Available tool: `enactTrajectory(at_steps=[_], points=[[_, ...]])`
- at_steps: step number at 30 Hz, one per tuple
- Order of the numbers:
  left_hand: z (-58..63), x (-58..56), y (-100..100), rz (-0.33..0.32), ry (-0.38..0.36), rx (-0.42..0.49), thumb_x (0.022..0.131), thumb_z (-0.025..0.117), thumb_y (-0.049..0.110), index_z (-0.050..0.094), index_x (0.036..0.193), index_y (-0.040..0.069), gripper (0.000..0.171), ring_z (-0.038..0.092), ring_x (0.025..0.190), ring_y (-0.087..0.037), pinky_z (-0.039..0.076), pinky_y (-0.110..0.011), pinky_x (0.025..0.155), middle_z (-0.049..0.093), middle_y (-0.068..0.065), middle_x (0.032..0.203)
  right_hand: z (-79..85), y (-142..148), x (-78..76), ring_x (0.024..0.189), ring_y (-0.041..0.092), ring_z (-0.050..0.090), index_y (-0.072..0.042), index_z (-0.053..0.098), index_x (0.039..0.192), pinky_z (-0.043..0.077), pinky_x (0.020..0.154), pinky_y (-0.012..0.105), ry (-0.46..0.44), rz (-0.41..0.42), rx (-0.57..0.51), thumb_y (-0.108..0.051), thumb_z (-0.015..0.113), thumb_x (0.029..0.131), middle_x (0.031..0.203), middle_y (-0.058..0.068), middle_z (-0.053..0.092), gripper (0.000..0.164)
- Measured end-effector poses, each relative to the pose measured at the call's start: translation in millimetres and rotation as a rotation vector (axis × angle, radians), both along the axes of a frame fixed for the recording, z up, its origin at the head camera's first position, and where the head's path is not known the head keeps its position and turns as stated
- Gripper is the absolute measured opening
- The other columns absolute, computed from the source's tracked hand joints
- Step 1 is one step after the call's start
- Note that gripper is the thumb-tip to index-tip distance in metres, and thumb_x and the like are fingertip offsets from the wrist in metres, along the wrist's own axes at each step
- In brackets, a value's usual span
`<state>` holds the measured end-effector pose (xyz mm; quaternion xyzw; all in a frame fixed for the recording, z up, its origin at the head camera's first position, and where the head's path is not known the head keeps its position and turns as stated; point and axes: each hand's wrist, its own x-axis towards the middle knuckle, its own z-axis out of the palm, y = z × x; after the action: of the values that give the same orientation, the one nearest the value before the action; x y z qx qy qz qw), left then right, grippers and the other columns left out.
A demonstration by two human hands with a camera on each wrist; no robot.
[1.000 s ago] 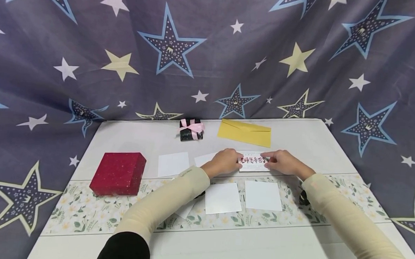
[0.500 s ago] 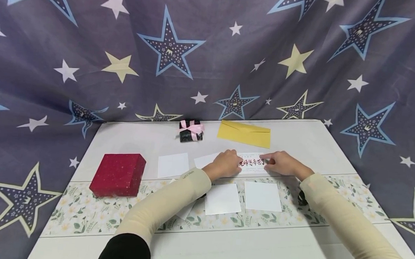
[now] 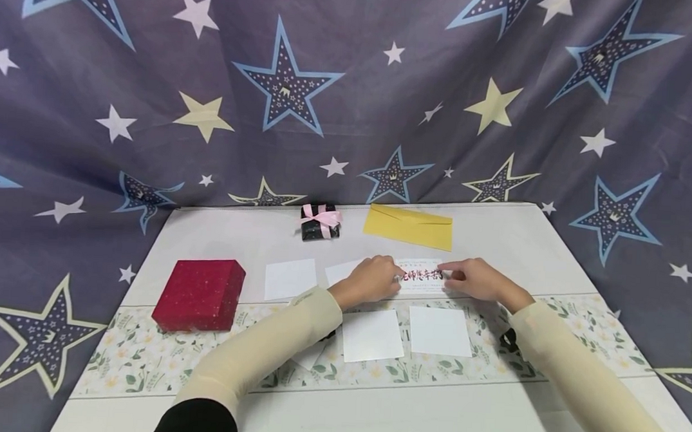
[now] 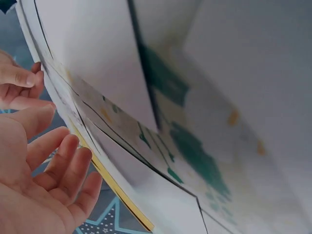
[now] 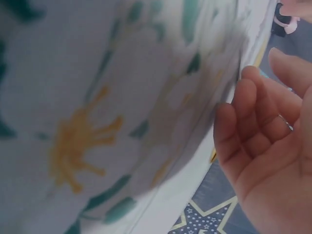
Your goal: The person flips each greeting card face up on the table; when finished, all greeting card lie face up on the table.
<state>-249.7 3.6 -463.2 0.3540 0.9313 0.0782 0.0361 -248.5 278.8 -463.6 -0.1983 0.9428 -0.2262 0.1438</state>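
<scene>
A white card with red handwritten-style characters lies flat at the middle back of the table. At its left end is my left hand, fingertips touching the edge. My right hand is at the other end, its index finger and thumb on or beside the card. The left wrist view shows my left hand with relaxed, slightly bent fingers. Similarly loose fingers appear on my right hand in the right wrist view, with a ring on one. Neither wrist view shows the printed card clearly.
Blank white cards lie around, one partly under the left forearm. A red box stands at left. Behind are a black gift box with pink ribbon and a yellow envelope. A star-patterned curtain hangs beyond the table.
The printed card, slightly raised a second ago between both hands, has come down flat on the table. Both hands stay at its ends; the right has shifted slightly right.
</scene>
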Motion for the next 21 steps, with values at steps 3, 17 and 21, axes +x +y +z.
enactTrajectory(at_steps=[3, 17, 21], points=[[1.0, 6.9, -3, -0.013, -0.013, 0.027, 0.098, 0.063, 0.024, 0.072, 0.129, 0.018, 0.033, 0.068, 0.107, -0.019, 0.057, -0.035, 0.087, 0.073, -0.004, 0.117, 3.1, 2, 7.3, 0.06, 0.01, 0.049, -0.005, 0.06, 0.142, 0.043, 0.059, 0.027, 0.011, 0.025, -0.017, -0.018, 0.065, 0.098, 0.075, -0.004, 0.065, 0.046], [7.5, 56.7, -2, -0.164, 0.018, 0.004, 0.097, 0.067, 0.034, 0.073, 0.128, 0.024, 0.033, 0.066, 0.113, -0.016, 0.054, -0.031, 0.094, 0.071, 0.003, 0.124, 9.3, 19, 46.5, 0.059, 0.004, 0.044, -0.006, 0.068, 0.132, 0.041, 0.057, 0.024, 0.021, 0.04, -0.085, -0.018, 0.07, 0.096, 0.086, 0.001, 0.072, 0.038], [5.0, 73.2, 1, -0.231, 0.054, -0.026, 0.098, 0.064, 0.036, 0.073, 0.126, 0.026, 0.031, 0.064, 0.111, -0.015, 0.051, -0.029, 0.091, 0.07, 0.005, 0.124, 8.3, 21, 53.3, 0.063, 0.002, 0.046, -0.006, 0.07, 0.13, 0.042, 0.06, 0.023, 0.029, 0.051, -0.078, -0.017, 0.071, 0.095, 0.096, 0.002, 0.074, 0.036]])
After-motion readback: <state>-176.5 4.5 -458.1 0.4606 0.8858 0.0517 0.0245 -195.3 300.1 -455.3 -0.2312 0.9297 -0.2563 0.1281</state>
